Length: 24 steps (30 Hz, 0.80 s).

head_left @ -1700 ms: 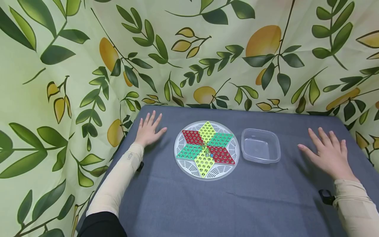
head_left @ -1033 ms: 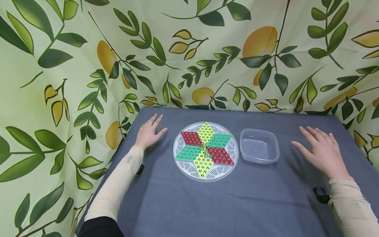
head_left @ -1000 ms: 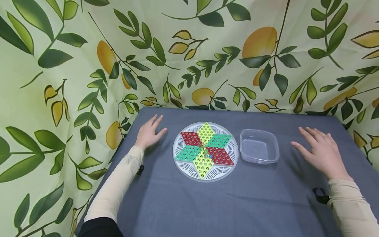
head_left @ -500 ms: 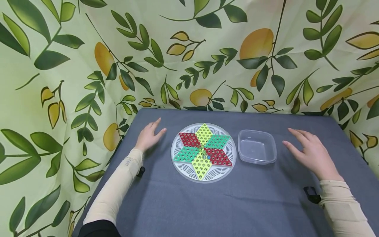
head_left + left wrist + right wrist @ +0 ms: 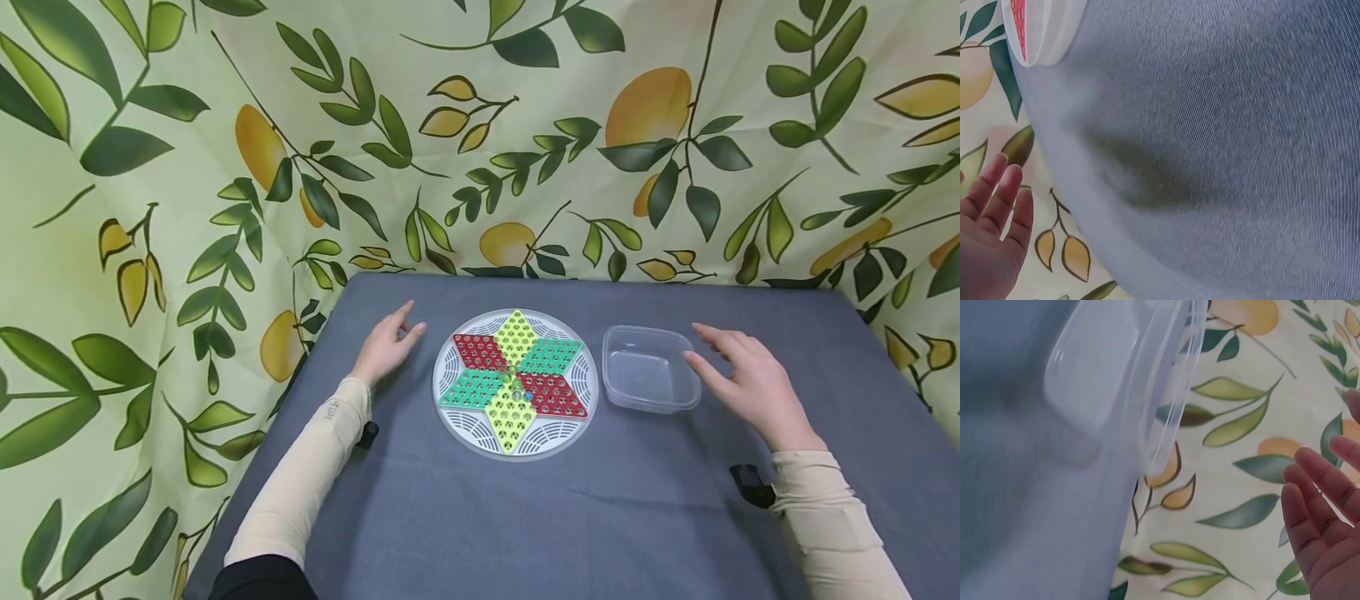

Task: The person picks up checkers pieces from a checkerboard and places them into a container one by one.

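A round white Chinese checkers board [image 5: 465, 429] with a red, green and yellow star lies mid-table. A few marbles [image 5: 517, 395], one of them blue, sit near its centre. To its right stands a clear plastic container [image 5: 651, 371], with no lid on it. My right hand [image 5: 753, 383] hovers just right of that container, fingers extended and holding nothing. Left of the board, my left hand [image 5: 384, 343] is held over the cloth with relaxed fingers, also holding nothing. In the left wrist view the board's edge [image 5: 1047, 37] shows at the upper left.
A grey-blue cloth [image 5: 570, 533] covers the table. Behind and to the left hangs a pale curtain [image 5: 420, 83] printed with leaves and fruit. Each wrist carries a small black camera mount, such as the right one [image 5: 752, 486].
My right hand has moved left from the far right to beside the container. The left hand's fingers have drawn in slightly and it has shifted a little right. Board and container stay put.
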Available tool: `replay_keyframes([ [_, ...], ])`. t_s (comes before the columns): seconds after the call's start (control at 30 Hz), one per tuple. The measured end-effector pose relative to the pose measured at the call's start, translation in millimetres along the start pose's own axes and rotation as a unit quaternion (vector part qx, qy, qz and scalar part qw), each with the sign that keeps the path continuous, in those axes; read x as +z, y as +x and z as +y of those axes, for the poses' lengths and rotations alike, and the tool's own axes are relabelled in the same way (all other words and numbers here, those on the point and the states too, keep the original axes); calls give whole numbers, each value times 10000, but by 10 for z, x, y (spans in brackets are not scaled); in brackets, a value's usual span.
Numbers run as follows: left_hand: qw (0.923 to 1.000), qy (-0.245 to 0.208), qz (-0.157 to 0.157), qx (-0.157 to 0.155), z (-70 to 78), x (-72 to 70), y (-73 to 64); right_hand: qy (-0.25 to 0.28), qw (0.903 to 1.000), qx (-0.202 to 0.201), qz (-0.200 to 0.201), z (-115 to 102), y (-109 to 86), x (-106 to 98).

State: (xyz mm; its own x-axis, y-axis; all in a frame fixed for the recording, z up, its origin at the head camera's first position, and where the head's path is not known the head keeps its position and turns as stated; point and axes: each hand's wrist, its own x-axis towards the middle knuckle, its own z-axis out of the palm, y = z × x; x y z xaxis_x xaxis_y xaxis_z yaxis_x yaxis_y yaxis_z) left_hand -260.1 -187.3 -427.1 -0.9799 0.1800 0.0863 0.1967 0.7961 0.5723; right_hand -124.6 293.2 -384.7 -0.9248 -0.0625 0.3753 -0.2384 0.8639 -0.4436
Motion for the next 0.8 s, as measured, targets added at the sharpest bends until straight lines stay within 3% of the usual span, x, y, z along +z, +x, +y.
replay_keyframes([
  [0.33,9994,140,-140,-281,-14,120,28,577,9976,-3,377,-223,84,282],
  [0.7,9982,-392,-266,-380,-38,281,-38,1095,9913,-192,704,-428,162,543],
  [0.8,9984,-357,-313,-303,-40,322,-38,1208,9898,-209,721,-478,143,637],
])
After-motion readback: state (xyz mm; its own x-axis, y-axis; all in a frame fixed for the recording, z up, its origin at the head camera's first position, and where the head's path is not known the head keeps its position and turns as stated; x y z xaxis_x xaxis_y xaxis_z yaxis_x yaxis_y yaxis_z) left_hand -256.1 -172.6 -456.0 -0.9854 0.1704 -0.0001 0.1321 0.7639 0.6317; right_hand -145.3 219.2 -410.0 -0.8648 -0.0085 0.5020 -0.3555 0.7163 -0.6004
